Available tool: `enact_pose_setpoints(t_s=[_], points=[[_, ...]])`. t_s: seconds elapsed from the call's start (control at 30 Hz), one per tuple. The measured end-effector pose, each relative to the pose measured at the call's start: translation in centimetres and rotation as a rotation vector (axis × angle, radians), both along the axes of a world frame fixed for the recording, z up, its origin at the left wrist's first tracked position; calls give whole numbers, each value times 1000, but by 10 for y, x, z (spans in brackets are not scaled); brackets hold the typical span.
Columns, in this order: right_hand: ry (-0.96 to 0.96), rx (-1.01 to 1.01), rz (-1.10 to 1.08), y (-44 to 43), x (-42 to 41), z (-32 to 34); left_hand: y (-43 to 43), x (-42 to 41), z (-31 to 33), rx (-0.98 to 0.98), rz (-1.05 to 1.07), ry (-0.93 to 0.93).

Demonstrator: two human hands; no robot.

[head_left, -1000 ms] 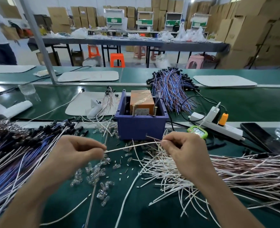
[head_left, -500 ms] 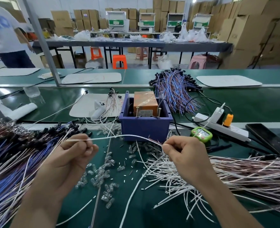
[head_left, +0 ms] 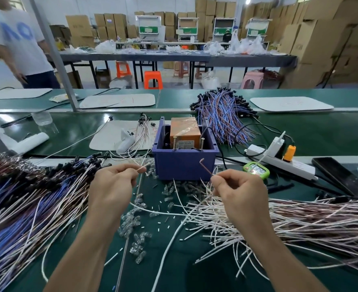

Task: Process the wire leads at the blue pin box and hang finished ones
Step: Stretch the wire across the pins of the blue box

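Two hands work above a green surface (head_left: 205, 277), just in front of a blue box (head_left: 184, 165) at the middle of its far edge. The left hand (head_left: 112, 186) pinches a pale lead tip (head_left: 141, 168) between thumb and forefinger. The right hand (head_left: 239, 194) pinches a hooked tip (head_left: 205, 165) of bare wire, raised before the box's front wall. I cannot tell whether both tips belong to one lead.

A dark and blue wire pile (head_left: 26, 207) covers the left edge, and white leads (head_left: 289, 224) spread from the right edge to under the right wrist. Clear caps (head_left: 136, 218) litter the strip between the hands. Bare room shows only between the forearms, toward the near edge. A green meter (head_left: 256, 170) sits just right of the box.
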State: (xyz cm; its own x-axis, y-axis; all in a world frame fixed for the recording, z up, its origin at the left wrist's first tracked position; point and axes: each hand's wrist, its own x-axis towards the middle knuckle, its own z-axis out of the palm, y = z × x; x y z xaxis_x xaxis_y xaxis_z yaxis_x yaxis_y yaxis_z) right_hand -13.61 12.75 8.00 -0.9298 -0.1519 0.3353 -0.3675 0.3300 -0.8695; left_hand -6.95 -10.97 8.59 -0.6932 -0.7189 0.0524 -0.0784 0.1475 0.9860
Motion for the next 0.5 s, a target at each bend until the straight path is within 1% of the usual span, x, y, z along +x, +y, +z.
enact_pose_setpoints(t_s=[0.13, 0.23, 0.33, 0.5], points=[[35, -6, -77, 3, -11, 13, 6, -5, 1, -217, -24, -72], [44, -41, -104, 7, -17, 15, 13, -10, 7, -317, 1, -85], [35, -68, -117, 6, -16, 9, 21, -17, 14, -349, 45, -46], [-24, -136, -117, -5, -18, 0, 28, -37, 14, -358, 69, -36]])
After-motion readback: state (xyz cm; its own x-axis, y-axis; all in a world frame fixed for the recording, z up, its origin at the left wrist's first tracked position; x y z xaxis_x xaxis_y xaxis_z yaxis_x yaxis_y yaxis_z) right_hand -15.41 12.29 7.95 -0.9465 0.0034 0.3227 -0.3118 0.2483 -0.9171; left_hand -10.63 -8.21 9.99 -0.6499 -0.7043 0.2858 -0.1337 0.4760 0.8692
